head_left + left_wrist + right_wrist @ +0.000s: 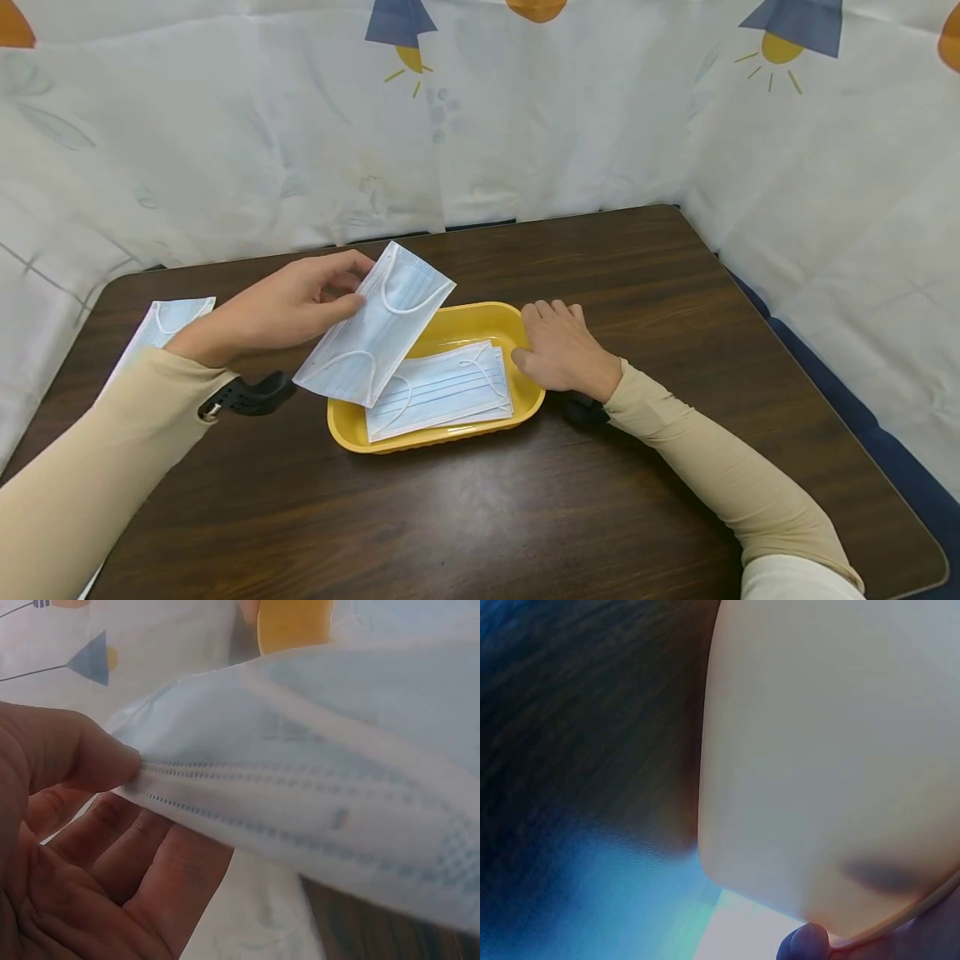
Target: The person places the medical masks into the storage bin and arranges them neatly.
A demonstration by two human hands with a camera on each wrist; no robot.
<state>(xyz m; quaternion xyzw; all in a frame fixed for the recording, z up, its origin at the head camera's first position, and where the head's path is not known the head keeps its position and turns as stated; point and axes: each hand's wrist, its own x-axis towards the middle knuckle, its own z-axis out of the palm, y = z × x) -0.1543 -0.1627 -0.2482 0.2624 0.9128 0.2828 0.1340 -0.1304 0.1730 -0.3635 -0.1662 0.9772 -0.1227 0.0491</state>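
My left hand [300, 304] pinches a light blue face mask [378, 329] by its short edge and holds it tilted above the left end of a yellow tray [480, 321]. Up close, my thumb [71, 754] presses on the stitched edge of the mask [322, 795], with fingers beneath. A small stack of masks [442, 392] lies flat in the tray. My right hand [558, 346] rests on the tray's right rim with its fingers curled over it. The right wrist view shows only the tray's outer wall [832, 765] and a fingertip [806, 943].
Another mask [161, 325] lies on the dark wooden table [480, 500] at the far left, partly behind my left arm. A white patterned curtain [225, 150] closes off the back and the right side. The table edge runs along the right.
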